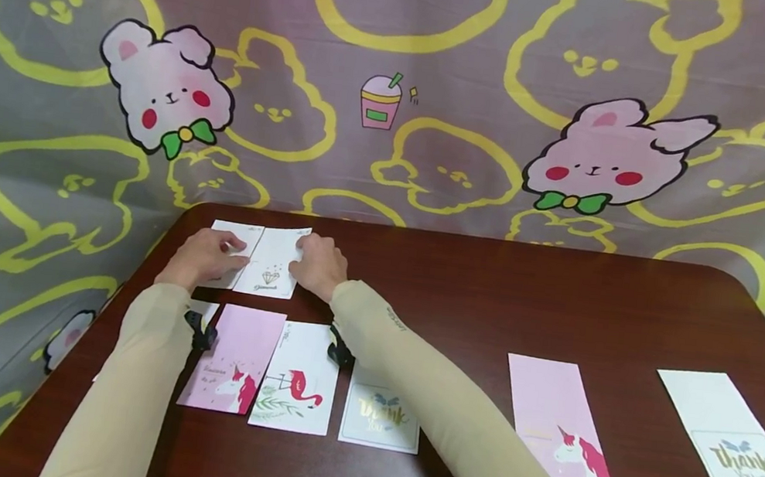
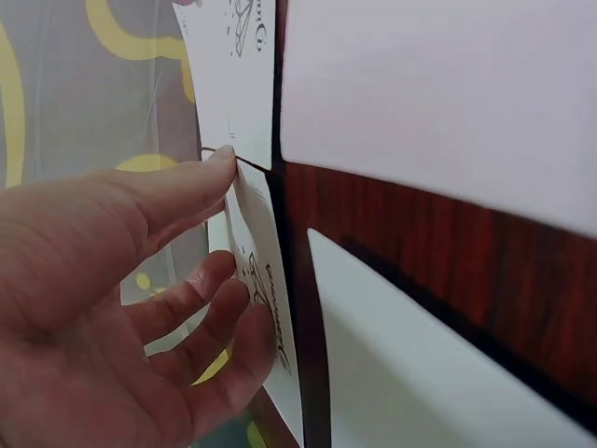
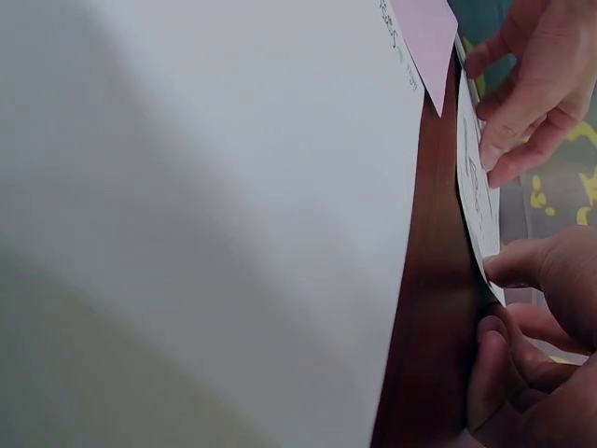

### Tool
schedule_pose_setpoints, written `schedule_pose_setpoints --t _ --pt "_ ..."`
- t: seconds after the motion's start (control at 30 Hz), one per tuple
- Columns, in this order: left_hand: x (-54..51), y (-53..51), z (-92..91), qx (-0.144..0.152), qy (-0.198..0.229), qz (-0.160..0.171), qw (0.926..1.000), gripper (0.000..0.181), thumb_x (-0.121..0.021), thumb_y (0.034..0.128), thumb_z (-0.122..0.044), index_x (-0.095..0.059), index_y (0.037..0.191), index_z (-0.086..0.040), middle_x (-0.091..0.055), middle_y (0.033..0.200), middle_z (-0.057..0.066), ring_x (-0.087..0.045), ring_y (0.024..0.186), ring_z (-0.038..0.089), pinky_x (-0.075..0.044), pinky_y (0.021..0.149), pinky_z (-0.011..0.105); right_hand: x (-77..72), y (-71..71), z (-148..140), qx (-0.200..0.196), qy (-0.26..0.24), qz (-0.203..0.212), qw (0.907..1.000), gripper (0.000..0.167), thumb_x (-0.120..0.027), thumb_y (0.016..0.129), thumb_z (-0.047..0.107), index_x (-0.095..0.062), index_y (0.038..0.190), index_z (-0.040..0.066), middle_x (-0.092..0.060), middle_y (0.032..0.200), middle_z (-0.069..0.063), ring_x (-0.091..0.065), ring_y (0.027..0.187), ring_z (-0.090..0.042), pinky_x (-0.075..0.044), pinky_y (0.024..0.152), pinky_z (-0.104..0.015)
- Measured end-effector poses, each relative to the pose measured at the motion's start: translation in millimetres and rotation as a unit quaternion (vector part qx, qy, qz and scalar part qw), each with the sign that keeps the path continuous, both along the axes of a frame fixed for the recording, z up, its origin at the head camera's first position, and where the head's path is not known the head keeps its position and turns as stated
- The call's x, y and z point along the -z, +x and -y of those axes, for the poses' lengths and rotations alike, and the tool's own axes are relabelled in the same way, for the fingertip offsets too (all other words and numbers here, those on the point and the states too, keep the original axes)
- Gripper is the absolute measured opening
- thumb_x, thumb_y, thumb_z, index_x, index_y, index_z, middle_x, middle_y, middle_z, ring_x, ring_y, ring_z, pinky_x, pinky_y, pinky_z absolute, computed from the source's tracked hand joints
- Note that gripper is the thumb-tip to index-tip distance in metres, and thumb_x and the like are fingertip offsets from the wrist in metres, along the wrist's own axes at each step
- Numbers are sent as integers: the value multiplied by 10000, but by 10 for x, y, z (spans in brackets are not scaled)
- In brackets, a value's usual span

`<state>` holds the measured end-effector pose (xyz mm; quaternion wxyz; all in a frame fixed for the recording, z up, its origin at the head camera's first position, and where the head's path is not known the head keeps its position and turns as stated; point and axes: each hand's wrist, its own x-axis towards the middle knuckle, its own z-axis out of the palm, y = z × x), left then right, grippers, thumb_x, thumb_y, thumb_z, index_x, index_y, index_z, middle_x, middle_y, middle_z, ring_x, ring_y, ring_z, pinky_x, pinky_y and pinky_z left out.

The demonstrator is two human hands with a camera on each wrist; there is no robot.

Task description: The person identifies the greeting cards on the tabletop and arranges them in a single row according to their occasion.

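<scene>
Diamond card (image 1: 276, 249) beside neighbouring card (image 1: 243, 231), not released
Right hand (image 1: 320, 265) pinches it; left hand (image 1: 202, 257), loose, touches the seam; card row (image 1: 297, 385) by wrists seems laid.

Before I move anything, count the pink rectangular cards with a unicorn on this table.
2: one pink unicorn card lies between the beige sleeves, beside the white flamingo card; the other pink unicorn card lies right of the right sleeve. Sleeves may hide more.

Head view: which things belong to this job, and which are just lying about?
Apparently in use: diamond card; adjoining white card; left hand; right hand.

Likely lying about, untouched: flamingo card; left unicorn card; right unicorn card; left thank-you card; right thank-you card; partly hidden card.
</scene>
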<state>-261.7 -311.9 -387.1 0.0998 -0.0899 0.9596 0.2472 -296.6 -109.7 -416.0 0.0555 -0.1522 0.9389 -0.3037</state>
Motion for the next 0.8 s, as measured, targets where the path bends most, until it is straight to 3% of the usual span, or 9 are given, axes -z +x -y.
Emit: schedule_pose_setpoints --t 0.27,0.47,0.8 --pt "-16 12 -58 -112 -88 -29 9999 451 -660 988 -294 -608 1341 -18 -532 1283 276 -566 1014 374 -528 824 465 4 -3 3 131 160 -122 9997 109 -710 928 221 -757 967 130 -756 1034 -39 -660 792 -215 -541 684 -373" --pt "-20 0 -88 146 -363 -237 9990 429 -623 997 -266 -609 1332 1 -564 1293 297 -536 1108 422 -498 926 603 -1 -21 -55 73 -9 -196 9998 237 -738 927 265 -765 1118 127 -758 1159 -34 -727 969 -258 -590 826 -399" --pt "-15 39 -76 150 -462 -388 9981 464 -618 998 -276 -579 1371 -2 -563 1273 305 -529 1090 427 -495 923 620 -39 -11 -156 -147 -783 195 9966 341 -755 925 261 -733 1209 72 -735 1209 -78 -692 1064 -258 -563 923 -360"
